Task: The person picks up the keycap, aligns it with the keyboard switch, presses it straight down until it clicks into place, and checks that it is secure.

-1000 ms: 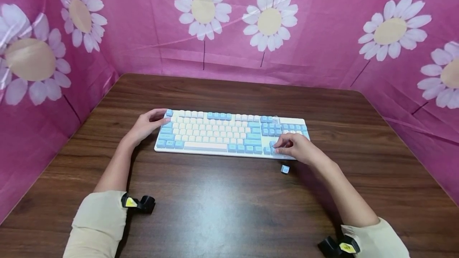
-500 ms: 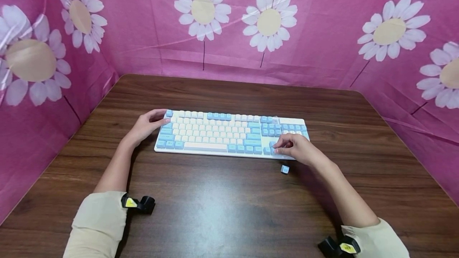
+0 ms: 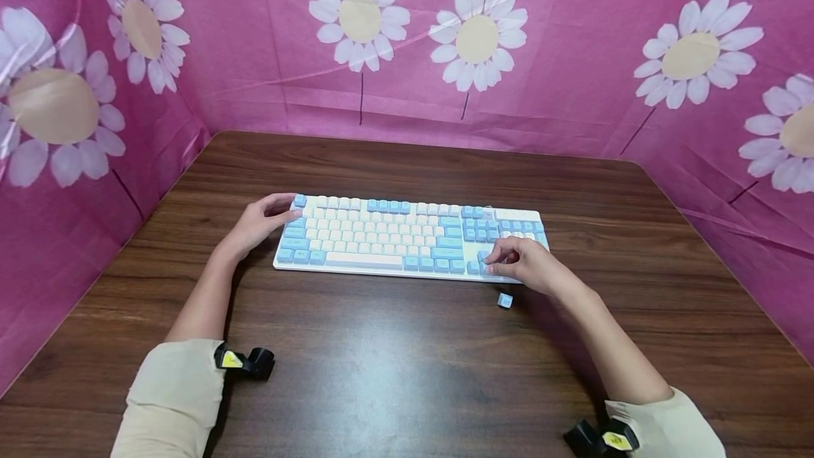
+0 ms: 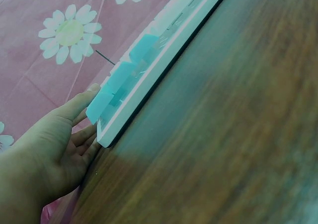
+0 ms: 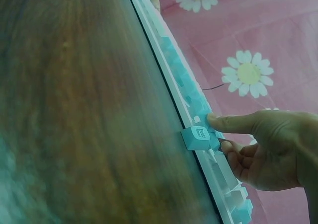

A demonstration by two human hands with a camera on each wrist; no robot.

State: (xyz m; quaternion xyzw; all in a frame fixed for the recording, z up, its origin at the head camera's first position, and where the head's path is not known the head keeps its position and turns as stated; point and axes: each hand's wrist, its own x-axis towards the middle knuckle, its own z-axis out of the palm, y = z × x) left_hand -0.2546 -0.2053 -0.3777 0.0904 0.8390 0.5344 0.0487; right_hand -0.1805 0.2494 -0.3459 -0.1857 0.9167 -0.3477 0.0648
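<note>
A white and light-blue keyboard (image 3: 369, 237) lies on the wooden table. My left hand (image 3: 254, 223) grips its left end, thumb over the keys at the edge and fingers round the far side, as the left wrist view also shows. At the keyboard's lower right, my right hand (image 3: 526, 261) pinches a blue keycap (image 3: 482, 260) by the arrow keys between thumb and index finger; the fingers partly cover it. Just in front of the keyboard sits a loose blue keycap (image 3: 505, 300). In the right wrist view this loose keycap (image 5: 197, 137) has "Pause Break" printed on top.
The brown wooden table (image 3: 381, 359) stretches round the keyboard on all sides. Pink cloth (image 3: 407, 101) with white daisies hangs behind and beside it. A black camera mount (image 3: 246, 362) is on the left sleeve, and another black mount (image 3: 600, 437) on the right.
</note>
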